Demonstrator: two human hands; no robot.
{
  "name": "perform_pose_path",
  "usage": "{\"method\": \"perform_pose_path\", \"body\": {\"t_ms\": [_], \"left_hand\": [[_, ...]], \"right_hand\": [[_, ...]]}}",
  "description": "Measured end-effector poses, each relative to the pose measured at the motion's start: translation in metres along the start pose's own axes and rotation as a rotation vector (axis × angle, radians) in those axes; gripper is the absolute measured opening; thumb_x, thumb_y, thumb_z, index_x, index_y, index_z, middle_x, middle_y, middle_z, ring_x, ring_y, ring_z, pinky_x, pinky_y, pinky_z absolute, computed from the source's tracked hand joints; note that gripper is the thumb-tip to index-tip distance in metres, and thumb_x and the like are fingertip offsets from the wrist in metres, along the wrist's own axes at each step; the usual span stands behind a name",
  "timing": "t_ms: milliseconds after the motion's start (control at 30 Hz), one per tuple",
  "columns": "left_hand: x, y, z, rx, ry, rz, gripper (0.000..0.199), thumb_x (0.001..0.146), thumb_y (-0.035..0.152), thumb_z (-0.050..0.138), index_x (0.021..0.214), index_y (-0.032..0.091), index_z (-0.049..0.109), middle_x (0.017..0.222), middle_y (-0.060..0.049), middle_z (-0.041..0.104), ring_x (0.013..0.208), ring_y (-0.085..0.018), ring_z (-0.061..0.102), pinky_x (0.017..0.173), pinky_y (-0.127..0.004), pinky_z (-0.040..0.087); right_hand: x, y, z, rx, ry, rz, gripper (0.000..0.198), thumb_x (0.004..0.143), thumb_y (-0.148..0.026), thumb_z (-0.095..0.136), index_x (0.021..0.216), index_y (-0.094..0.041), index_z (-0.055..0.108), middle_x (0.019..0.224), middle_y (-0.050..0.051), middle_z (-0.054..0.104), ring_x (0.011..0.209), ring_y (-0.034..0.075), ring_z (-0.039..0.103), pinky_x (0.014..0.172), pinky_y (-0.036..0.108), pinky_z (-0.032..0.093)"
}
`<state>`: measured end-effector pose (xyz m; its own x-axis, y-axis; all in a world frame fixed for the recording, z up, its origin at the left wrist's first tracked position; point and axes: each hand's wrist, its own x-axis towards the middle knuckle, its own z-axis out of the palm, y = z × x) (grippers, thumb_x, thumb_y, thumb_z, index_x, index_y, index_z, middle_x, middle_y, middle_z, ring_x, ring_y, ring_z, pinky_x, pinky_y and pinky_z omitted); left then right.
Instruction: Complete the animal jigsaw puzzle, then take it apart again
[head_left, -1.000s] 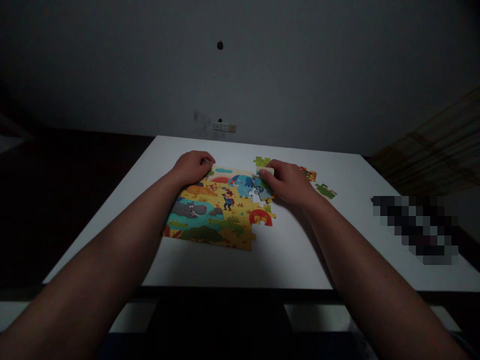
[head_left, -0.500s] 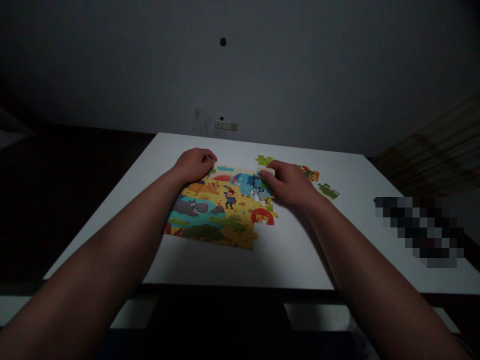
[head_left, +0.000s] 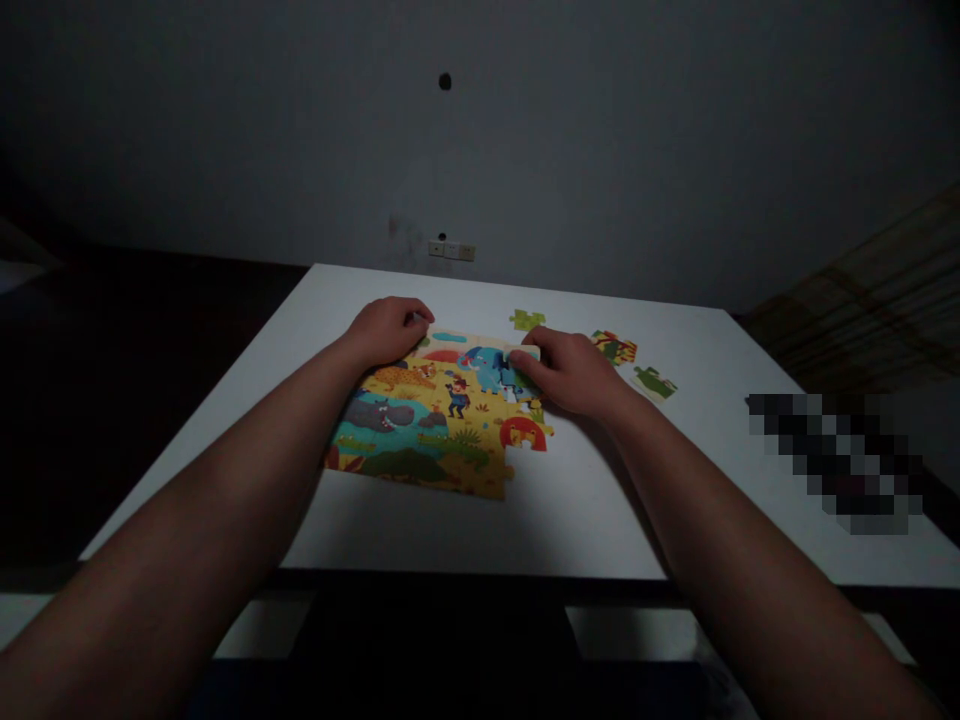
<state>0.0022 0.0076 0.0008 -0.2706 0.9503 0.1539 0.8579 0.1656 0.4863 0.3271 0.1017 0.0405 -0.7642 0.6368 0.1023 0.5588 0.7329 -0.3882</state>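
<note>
On my feed, the partly assembled animal jigsaw puzzle lies flat on the tabletop, between the hands. My left hand curls at its far left corner; I can't tell whether those fingers grip it. My right hand pinches a puzzle piece at the far right corner, beside the elephant. Loose pieces lie near that hand.

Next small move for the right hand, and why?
Probably align and press the piece in the right hand into the right side of the puzzle: it sits beside the printed elephant, while the left hand is at the far left corner.
</note>
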Motion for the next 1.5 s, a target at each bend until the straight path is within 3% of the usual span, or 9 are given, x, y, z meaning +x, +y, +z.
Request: {"method": "perform_pose_path", "body": {"t_ms": [667,1067,1200,1367,1500], "left_hand": [[-0.0002,0.002,-0.0013,-0.041,-0.005,-0.017,0.039,0.095,0.034,0.071,0.123,0.022,0.094,0.099,-0.012,0.088,0.098,-0.032,0.08,0.098,-0.045,0.062],[-0.0006,0.0021,-0.0015,-0.059,-0.011,-0.023,0.04,0.094,0.036,0.071,0.123,0.021,0.094,0.097,-0.012,0.087,0.094,-0.032,0.08,0.097,-0.046,0.062],[-0.0004,0.002,-0.0014,-0.043,-0.009,-0.02,0.041,0.095,0.036,0.07,0.124,0.021,0.094,0.096,-0.011,0.087,0.095,-0.031,0.08,0.097,-0.044,0.062],[-0.0007,0.0026,-0.0019,-0.036,-0.01,-0.012,0.041,0.095,0.035,0.069,0.124,0.021,0.094,0.098,-0.013,0.087,0.095,-0.032,0.08,0.097,-0.047,0.061],[-0.001,0.003,-0.0018,-0.043,-0.007,-0.013,0.04,0.095,0.035,0.069,0.124,0.021,0.094,0.101,-0.013,0.088,0.097,-0.032,0.081,0.098,-0.047,0.062]], "right_hand": [[0.0003,0.0024,-0.0004,0.014,0.018,-0.008,0.033,0.115,-0.053,0.062,0.102,-0.026,0.076,0.087,0.009,0.078,0.078,0.028,0.064,0.072,0.04,0.036],[0.005,0.0068,0.0018,0.235,0.158,0.099,0.031,0.11,-0.052,0.066,0.096,-0.026,0.073,0.089,0.008,0.077,0.081,0.028,0.067,0.073,0.039,0.044],[0.0069,0.0084,0.0036,0.316,0.142,0.128,0.032,0.106,-0.056,0.071,0.094,-0.026,0.074,0.086,0.008,0.077,0.082,0.028,0.068,0.071,0.038,0.046],[0.0051,0.0082,0.0045,0.201,0.05,0.111,0.033,0.106,-0.056,0.071,0.09,-0.026,0.071,0.078,0.006,0.074,0.077,0.027,0.066,0.07,0.039,0.041],[0.0025,0.0067,0.0022,0.124,0.085,0.066,0.033,0.107,-0.054,0.07,0.089,-0.027,0.071,0.083,0.007,0.076,0.077,0.027,0.066,0.071,0.04,0.04]]}}
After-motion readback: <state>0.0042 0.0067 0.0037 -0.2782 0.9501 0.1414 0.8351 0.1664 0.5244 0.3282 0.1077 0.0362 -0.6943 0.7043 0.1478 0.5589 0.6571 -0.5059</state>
